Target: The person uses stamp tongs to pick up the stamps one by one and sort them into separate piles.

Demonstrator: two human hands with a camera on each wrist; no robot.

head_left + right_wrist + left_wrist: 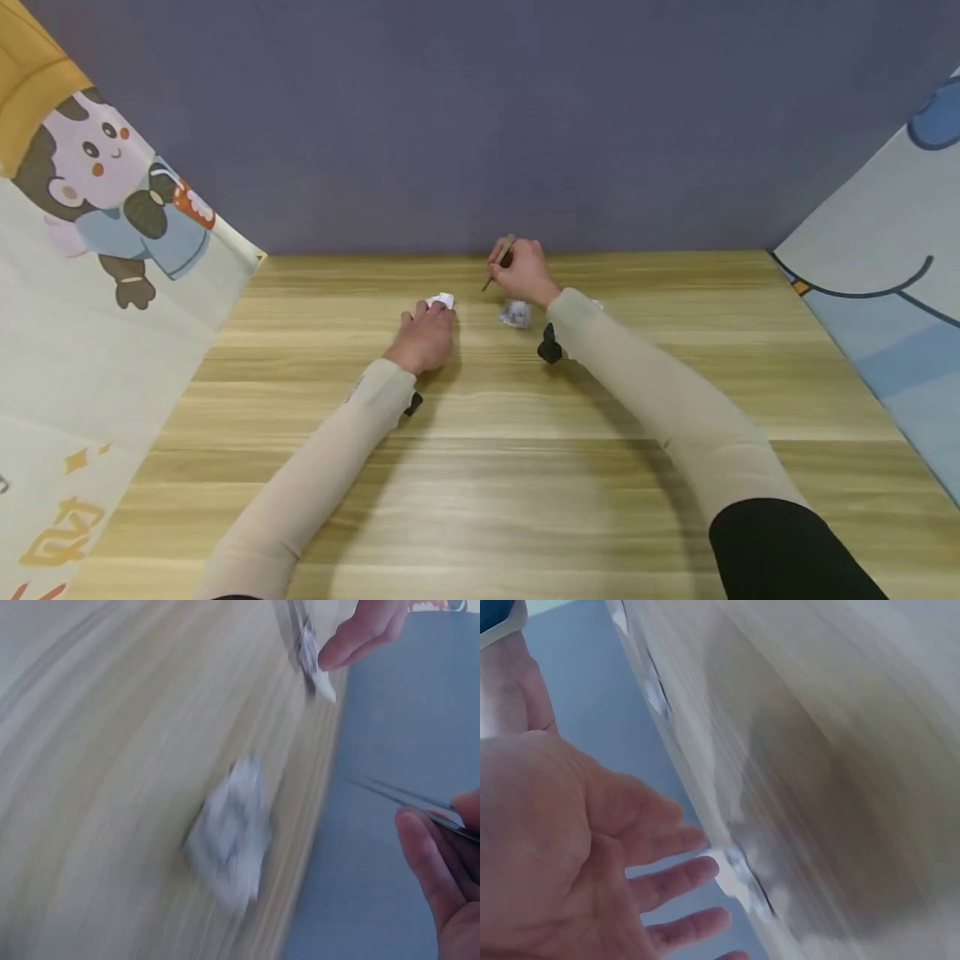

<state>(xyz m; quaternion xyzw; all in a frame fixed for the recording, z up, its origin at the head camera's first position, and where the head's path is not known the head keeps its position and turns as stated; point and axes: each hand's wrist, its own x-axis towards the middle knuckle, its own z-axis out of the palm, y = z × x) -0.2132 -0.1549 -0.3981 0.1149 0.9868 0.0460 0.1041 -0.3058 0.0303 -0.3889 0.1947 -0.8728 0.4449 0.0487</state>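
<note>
My right hand (525, 273) pinches a pair of tweezers (507, 247) above the table's far side. In the right wrist view the two thin tips stand slightly apart with nothing between them. Below that hand lies a crumpled, whitish clear packet (515, 313), blurred in the right wrist view. My left hand (425, 335) is at a second white packet (442, 300), its fingertips right at the near edge. The left wrist view shows these fingers (688, 928) spread and nearly straight. What the packets contain is too blurred to tell.
Another shiny packet (597, 305) peeks out behind the right wrist. The wood-grain table (480, 467) ends at a dark grey-blue panel (480, 125) at the back. Printed cartoon sheets (97, 333) flank both sides. Dark wrist-worn devices (551, 345) hang beneath the sleeves.
</note>
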